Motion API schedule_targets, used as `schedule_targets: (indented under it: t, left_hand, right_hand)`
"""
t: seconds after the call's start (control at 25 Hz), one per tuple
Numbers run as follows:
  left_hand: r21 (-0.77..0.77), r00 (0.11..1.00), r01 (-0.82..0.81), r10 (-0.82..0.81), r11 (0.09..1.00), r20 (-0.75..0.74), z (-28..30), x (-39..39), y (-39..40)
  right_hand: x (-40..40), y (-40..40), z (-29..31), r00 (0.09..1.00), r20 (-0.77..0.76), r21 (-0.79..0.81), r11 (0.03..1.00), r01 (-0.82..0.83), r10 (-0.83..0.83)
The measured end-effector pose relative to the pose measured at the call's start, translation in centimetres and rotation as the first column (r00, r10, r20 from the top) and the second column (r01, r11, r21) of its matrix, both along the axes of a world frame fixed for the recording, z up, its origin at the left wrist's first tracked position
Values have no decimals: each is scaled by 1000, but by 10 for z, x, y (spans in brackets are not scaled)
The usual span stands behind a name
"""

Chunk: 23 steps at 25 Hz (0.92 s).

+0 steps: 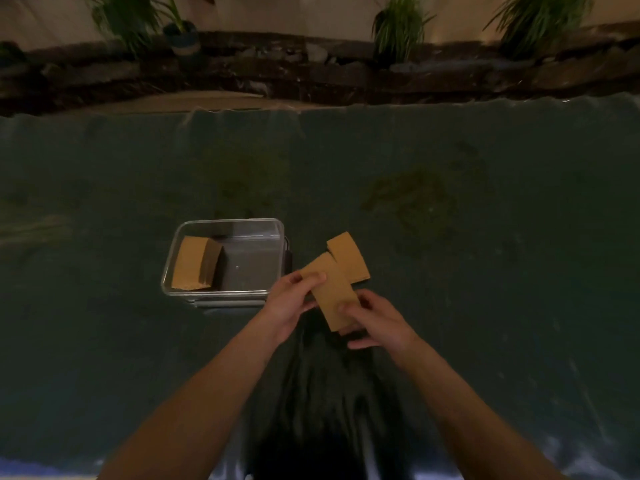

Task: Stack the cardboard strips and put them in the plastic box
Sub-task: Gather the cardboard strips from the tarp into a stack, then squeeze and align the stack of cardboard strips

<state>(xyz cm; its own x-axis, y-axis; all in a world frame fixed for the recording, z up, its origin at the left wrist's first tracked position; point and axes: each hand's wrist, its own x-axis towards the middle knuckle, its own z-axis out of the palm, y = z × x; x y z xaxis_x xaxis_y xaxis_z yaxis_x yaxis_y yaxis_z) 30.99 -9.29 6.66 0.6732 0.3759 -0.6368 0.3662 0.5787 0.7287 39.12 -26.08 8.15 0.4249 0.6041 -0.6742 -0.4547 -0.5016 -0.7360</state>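
A clear plastic box (pixel 227 223) stands on the dark green mat, left of centre. Inside it, a stack of brown cardboard strips (pixel 194 263) leans against the left wall. Just right of the box, both hands hold a brown cardboard strip (pixel 334 294) above the mat. My left hand (pixel 294 301) pinches its upper left edge. My right hand (pixel 375 322) grips its lower end. Another cardboard strip (pixel 348 258) lies on the mat just behind the held one, partly covered by it.
The dark green mat (pixel 450 271) covers the whole working surface. Beyond its far edge run a sandy strip, a low stone border (pixel 311 71) and several potted plants (pixel 398 29). A dark fold of fabric lies between my forearms.
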Motion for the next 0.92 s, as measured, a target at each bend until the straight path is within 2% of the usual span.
schedule_targets:
  t: [0.08, 0.2, 0.32, 0.52, 0.6, 0.72, 0.8, 0.92]
  left_hand:
    - [58, 997, -4, 9, 998, -82, -10, 22, 4]
    - [147, 982, 11, 16, 989, -187, -25, 55, 13]
    - [281, 946, 47, 48, 958, -320, -48, 89, 26]
    - [521, 870, 336, -46, 785, -492, -71, 138, 49]
    - [560, 845, 435, -105, 706, -524, -76, 154, 59]
    - [558, 782, 569, -187, 603, -595, -89, 170, 70]
    - [519, 750, 597, -196, 611, -632, -93, 171, 68]
    - [469, 775, 507, -145, 723, -615, -91, 176, 59]
  right_hand:
    - [16, 6, -7, 985, 169, -110, 994, -4, 23]
    - [51, 22, -19, 953, 291, -210, 977, -19, 81]
    - [90, 42, -34, 874, 436, -339, 939, -62, 215]
    - [118, 68, -63, 809, 489, -488, 871, -55, 325]
    - [121, 77, -74, 813, 479, -517, 855, -43, 330]
    - [130, 86, -90, 771, 530, -548, 837, -8, 354]
    - [132, 90, -97, 788, 521, -551, 834, 18, 327]
    - [142, 97, -101, 869, 425, -537, 843, 19, 252]
